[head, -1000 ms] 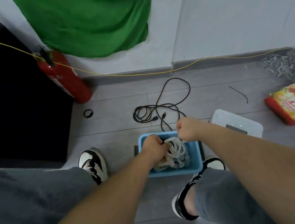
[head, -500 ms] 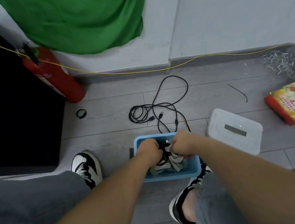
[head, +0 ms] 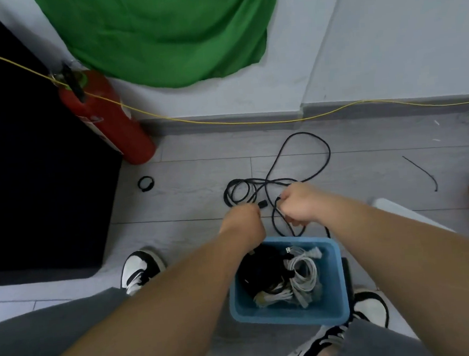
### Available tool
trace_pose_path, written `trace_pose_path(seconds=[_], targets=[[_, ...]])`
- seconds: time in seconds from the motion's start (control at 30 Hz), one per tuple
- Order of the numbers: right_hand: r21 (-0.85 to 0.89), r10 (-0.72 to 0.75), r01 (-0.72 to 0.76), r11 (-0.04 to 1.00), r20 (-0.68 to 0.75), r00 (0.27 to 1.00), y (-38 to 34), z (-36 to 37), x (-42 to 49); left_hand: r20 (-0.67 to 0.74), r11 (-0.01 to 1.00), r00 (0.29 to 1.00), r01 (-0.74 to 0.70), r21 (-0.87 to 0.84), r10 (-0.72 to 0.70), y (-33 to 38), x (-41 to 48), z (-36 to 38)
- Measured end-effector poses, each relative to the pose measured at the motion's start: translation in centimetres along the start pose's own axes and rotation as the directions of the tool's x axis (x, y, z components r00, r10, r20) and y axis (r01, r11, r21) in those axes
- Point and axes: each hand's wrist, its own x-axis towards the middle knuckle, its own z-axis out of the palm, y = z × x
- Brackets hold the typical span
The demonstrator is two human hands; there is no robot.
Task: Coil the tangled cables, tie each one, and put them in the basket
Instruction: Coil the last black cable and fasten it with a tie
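A tangled black cable (head: 299, 156) lies in loops on the grey floor beyond the blue basket (head: 289, 314). My left hand (head: 242, 222) is curled at the cable's plug end, just past the basket's far rim. My right hand (head: 300, 205) grips a strand of the same cable to the right of it. Inside the basket lie a coiled white cable (head: 302, 273) and a coiled black cable (head: 260, 274).
A red fire extinguisher (head: 105, 117) leans at the wall on the left, with a yellow wire (head: 223, 121) running along the skirting. A small black ring (head: 145, 183) and a loose black tie (head: 422, 171) lie on the floor. A white lid (head: 392, 207) sits right of my arm.
Both hands have left the basket, where they set down the white coil, and moved forward to the black cable on the floor. The view has shifted right.
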Motion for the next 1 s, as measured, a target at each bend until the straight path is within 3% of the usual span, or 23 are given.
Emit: trace_pose_path(seconds=[0.17,0.3,0.5,0.73,0.9,1.0], targets=[[0.087,-0.015,0.018,0.996,-0.034,0.999,-0.3,0.3,3.9,0.230,0.978,0.973,-0.039,0.203,-0.009,-1.7,5.4,0.2],[0.377,0.050,-0.039,0.925,-0.021,0.999,-0.5,1.0,6.7,0.317,0.934,0.946,-0.168,0.316,0.063,-2.8,7.8,1.4],[0.478,0.102,-0.103,0.872,0.029,0.994,-0.4,1.3,8.4,0.129,0.911,0.979,-0.192,0.366,0.155,-4.5,9.3,3.5],[0.434,0.140,-0.157,0.887,0.070,0.988,0.6,1.4,7.6,0.158,0.842,0.969,-0.242,0.483,0.188,-8.1,8.5,3.9],[0.369,0.105,-0.116,0.922,0.052,0.993,-0.8,0.0,5.7,0.017,0.931,0.981,-0.189,0.314,0.193,-6.7,8.9,-2.5],[0.332,0.065,-0.073,0.940,0.035,0.997,-2.4,-1.5,3.6,-0.176,0.986,0.973,-0.129,0.109,0.147,-4.6,7.9,-8.3]])
